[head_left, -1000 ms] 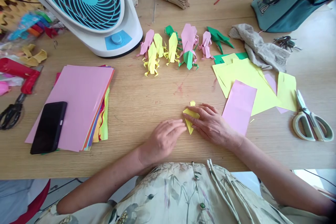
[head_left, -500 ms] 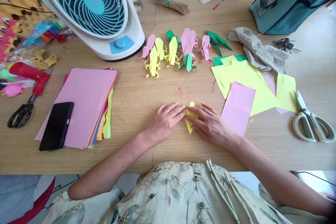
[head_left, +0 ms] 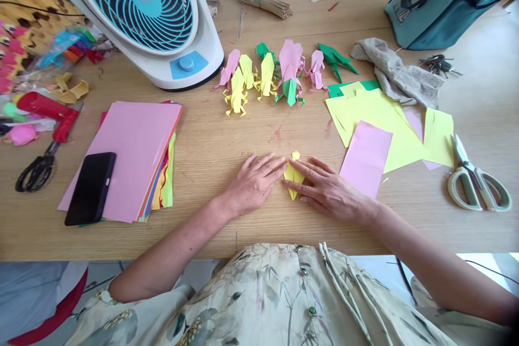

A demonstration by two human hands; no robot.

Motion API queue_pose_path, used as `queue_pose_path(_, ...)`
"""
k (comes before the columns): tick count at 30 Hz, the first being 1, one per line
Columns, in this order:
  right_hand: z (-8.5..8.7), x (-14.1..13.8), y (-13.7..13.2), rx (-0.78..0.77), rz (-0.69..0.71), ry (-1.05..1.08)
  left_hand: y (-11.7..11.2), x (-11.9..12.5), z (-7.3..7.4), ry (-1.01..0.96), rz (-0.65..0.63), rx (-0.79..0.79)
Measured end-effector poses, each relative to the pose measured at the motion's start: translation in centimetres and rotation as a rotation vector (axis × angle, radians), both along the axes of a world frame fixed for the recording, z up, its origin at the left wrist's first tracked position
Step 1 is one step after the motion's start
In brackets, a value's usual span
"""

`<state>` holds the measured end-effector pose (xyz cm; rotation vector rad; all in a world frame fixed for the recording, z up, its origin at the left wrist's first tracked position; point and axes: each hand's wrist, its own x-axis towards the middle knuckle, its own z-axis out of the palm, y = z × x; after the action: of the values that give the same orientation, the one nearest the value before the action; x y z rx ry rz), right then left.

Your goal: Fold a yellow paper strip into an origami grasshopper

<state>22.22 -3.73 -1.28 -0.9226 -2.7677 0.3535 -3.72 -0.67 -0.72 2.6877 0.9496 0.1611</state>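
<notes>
A small folded piece of yellow origami paper [head_left: 292, 177] lies flat on the table in front of me, its narrow point towards my body. My right hand [head_left: 330, 189] rests over its right side, fingers stretched out and fingertips pressing on the paper. My left hand [head_left: 253, 184] lies flat on the table to the left, fingers extended, the fingertips at the paper's upper left edge. Beyond my hands stand several folded paper figures, among them a yellow one [head_left: 235, 94], a large pink one [head_left: 290, 59] and a green one [head_left: 333, 58].
On the left a black phone [head_left: 90, 189] lies on stacked coloured paper [head_left: 138, 146], with a white fan [head_left: 203, 59] behind. To the right are yellow sheets [head_left: 385, 119], a pink sheet [head_left: 366, 157], scissors [head_left: 472, 178], a grey cloth [head_left: 401, 75] and a teal bag [head_left: 438, 16].
My left hand has shifted slightly left, and more of the yellow paper shows between the hands. My right hand stays on the paper. The whole view has tilted a little.
</notes>
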Motion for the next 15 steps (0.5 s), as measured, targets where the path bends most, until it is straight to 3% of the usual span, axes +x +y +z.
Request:
queue_pose_path(9,0.31,0.88,0.47,-0.076,0.12,0.024,-0.11,0.02,0.14,0.03,0.011,-0.007)
queue_pose_path(15,0.4,0.89,0.5,-0.094,0.124,0.036,-0.63,-0.05,0.0,0.08,0.037,0.014)
